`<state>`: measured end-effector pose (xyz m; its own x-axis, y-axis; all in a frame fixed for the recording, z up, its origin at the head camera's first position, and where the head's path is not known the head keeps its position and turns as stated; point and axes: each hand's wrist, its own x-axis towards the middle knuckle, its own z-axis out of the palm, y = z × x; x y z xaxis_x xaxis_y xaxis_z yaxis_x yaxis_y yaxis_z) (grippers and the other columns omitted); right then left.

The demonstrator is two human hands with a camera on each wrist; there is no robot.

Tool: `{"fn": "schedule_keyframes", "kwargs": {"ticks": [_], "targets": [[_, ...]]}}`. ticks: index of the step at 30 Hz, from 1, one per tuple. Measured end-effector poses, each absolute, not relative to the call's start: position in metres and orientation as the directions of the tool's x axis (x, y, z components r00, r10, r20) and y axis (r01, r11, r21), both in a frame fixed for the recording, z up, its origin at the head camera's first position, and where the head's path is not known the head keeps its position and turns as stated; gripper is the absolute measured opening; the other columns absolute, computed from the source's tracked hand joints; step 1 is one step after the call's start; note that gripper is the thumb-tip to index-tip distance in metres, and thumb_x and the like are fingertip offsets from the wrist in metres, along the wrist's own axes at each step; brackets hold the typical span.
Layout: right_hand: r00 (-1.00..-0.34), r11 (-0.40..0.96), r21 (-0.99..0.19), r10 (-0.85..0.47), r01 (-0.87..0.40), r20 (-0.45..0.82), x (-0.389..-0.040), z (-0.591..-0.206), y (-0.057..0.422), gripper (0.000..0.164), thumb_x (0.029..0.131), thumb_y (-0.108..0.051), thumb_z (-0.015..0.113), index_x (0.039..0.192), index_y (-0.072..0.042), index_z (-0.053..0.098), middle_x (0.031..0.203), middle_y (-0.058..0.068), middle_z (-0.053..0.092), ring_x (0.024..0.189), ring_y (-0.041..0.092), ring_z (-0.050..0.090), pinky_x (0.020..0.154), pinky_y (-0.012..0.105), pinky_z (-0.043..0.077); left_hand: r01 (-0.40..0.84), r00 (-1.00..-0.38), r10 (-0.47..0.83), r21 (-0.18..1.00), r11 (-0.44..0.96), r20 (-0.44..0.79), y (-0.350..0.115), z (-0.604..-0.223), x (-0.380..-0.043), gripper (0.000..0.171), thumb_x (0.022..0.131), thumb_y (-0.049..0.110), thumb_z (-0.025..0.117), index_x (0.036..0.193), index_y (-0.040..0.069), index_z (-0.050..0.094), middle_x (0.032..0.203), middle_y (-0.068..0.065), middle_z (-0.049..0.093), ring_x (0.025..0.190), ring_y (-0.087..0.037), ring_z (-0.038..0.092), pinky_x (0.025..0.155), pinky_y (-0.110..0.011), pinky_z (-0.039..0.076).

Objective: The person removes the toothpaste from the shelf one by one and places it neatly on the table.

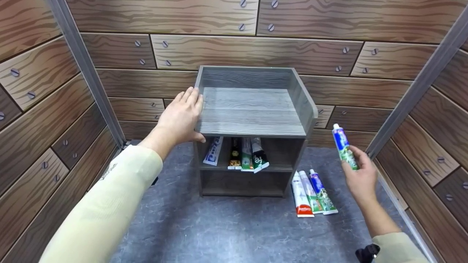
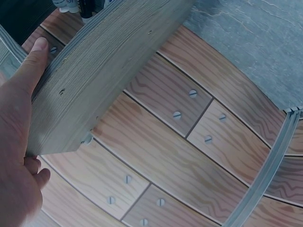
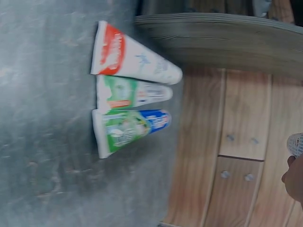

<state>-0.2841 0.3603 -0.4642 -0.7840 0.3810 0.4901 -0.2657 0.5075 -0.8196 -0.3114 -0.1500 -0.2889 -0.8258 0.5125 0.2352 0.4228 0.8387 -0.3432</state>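
Note:
My left hand (image 1: 182,117) rests on the left side panel of a grey wooden shelf unit (image 1: 252,109), fingers extended along its top edge and thumb at the front. In the left wrist view that thumb (image 2: 35,61) lies by the panel's front edge. Off to the right, my right hand (image 1: 362,171) holds a blue and green toothpaste tube (image 1: 343,146) upright, cap up. Below it on the floor, three more tubes lie side by side: a white and red one (image 1: 301,195), a white and green one (image 1: 310,191) and a blue and green one (image 1: 323,193).
Inside the unit's middle compartment lie a white and blue tube (image 1: 214,151), a black and gold one (image 1: 235,153), a green one (image 1: 247,155) and a dark green one (image 1: 259,157). Wood-patterned walls (image 1: 248,51) enclose the grey floor (image 1: 219,226).

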Motion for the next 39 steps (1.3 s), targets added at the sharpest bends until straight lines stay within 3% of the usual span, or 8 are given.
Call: {"fn": "schedule_keyframes", "kwargs": {"ticks": [11, 25, 32, 39], "targets": [[-0.840, 0.520, -0.833, 0.353, -0.190, 0.412, -0.282, -0.510, 0.379, 0.049, 0.094, 0.009, 0.064, 0.143, 0.004, 0.061, 0.135, 0.024, 0.066, 0.099, -0.003, 0.056, 0.082, 0.006, 0.047, 0.421, -0.828, 0.508, -0.335, 0.843, 0.237, -0.150, -0.291, -0.313, 0.132, 0.071, 0.072, 0.086, 0.159, -0.013, 0.034, 0.165, -0.035, 0.030, 0.155, -0.049, 0.028, 0.129, -0.053, 0.025], [-0.888, 0.577, -0.813, 0.327, -0.083, 0.322, -0.279, -0.564, 0.394, 0.050, 0.091, 0.008, 0.065, 0.141, 0.006, 0.062, 0.133, 0.028, 0.067, 0.096, -0.004, 0.054, 0.082, 0.006, 0.042, 0.423, -0.829, 0.508, -0.333, 0.843, 0.232, -0.151, -0.290, -0.313, 0.133, 0.071, 0.072, 0.086, 0.159, -0.013, 0.033, 0.166, -0.035, 0.029, 0.156, -0.048, 0.027, 0.129, -0.053, 0.024], [-0.906, 0.634, -0.773, 0.309, -0.031, 0.290, -0.277, -0.578, 0.396, 0.051, 0.088, 0.004, 0.067, 0.139, 0.002, 0.065, 0.128, 0.027, 0.070, 0.101, 0.014, 0.061, 0.080, 0.009, 0.042, 0.418, -0.834, 0.499, -0.321, 0.850, 0.234, -0.149, -0.290, -0.312, 0.133, 0.070, 0.071, 0.087, 0.159, -0.012, 0.034, 0.166, -0.034, 0.030, 0.156, -0.048, 0.027, 0.129, -0.052, 0.025], [-0.932, 0.642, -0.767, 0.266, -0.020, 0.247, -0.276, -0.588, 0.399, 0.051, 0.090, 0.006, 0.067, 0.141, 0.007, 0.061, 0.133, 0.032, 0.065, 0.120, 0.039, 0.062, 0.093, 0.017, 0.042, 0.420, -0.827, 0.506, -0.328, 0.846, 0.247, -0.151, -0.290, -0.313, 0.133, 0.070, 0.071, 0.088, 0.158, -0.013, 0.035, 0.165, -0.035, 0.031, 0.155, -0.048, 0.029, 0.129, -0.052, 0.026]]}}
